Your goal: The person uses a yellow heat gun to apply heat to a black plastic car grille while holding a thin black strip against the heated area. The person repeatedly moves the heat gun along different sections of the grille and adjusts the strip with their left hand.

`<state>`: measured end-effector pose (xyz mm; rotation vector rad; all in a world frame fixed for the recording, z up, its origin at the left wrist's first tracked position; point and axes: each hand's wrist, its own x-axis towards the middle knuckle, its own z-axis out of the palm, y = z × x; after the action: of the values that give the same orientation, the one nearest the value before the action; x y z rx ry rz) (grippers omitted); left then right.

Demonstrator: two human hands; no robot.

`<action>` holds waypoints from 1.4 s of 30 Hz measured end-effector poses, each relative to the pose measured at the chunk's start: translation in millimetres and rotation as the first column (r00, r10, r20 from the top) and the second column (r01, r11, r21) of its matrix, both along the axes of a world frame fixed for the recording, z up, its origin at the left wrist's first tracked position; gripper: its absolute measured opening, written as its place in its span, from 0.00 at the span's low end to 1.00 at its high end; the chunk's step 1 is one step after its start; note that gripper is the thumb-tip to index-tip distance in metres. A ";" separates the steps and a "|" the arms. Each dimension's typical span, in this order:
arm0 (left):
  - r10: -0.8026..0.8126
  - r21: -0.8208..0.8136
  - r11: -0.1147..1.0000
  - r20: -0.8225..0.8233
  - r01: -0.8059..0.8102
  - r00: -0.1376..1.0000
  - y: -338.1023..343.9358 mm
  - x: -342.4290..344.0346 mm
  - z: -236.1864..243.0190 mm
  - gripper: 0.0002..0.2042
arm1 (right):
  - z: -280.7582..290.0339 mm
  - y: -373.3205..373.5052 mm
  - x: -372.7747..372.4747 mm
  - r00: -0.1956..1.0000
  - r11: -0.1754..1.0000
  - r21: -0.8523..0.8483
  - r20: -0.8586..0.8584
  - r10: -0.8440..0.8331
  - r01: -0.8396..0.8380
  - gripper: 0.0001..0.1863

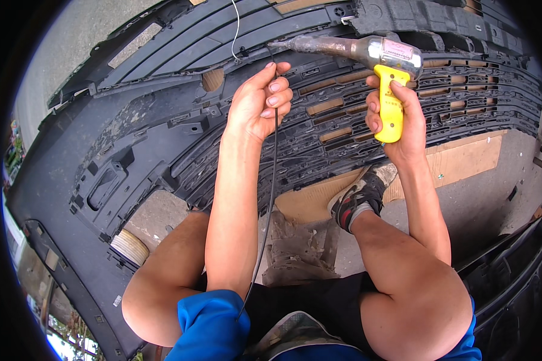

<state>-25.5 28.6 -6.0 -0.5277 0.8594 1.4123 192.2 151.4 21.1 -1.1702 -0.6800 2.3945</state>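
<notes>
My left hand (260,99) is closed on a thin black rod (273,159), which runs down over my forearm and up to the dark plastic bumper (180,51). My right hand (397,120) grips the yellow handle of a hot-air gun (391,102) with a metal barrel. The gun's nozzle (283,44) points left, at the top end of the rod just above my left fingers, on or very close to the bumper; contact is unclear. A thin white wire (238,27) lies over the bumper just left of the nozzle.
A slatted black grille section (319,144) spans below my hands. Cardboard (439,162) lies on the concrete floor (439,216) by my right foot. My bent legs frame the lower view. A roll of pale material (129,246) sits left, and more black parts (506,283) lie right.
</notes>
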 end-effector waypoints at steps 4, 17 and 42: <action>-0.001 0.000 1.000 -0.004 0.001 1.000 -0.1 0.4 -0.9 0.11 | -0.3 0.1 0.3 1.000 1.000 0.003 0.002 0.005 -0.005 0.20; -0.033 -0.007 0.999 -0.049 0.033 0.998 -1.1 3.1 -1.8 0.11 | 5.2 0.1 -1.0 1.000 0.999 0.048 0.030 0.010 -0.012 0.20; 0.034 0.103 0.994 -0.053 -0.029 0.998 -26.6 26.7 -24.7 0.11 | 40.0 -26.8 -25.1 0.750 0.478 0.591 0.600 0.277 -0.650 0.16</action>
<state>1.2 2.0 -30.7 -0.4285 0.8204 1.4968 167.1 124.5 61.1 -1.1631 -2.2116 1.7351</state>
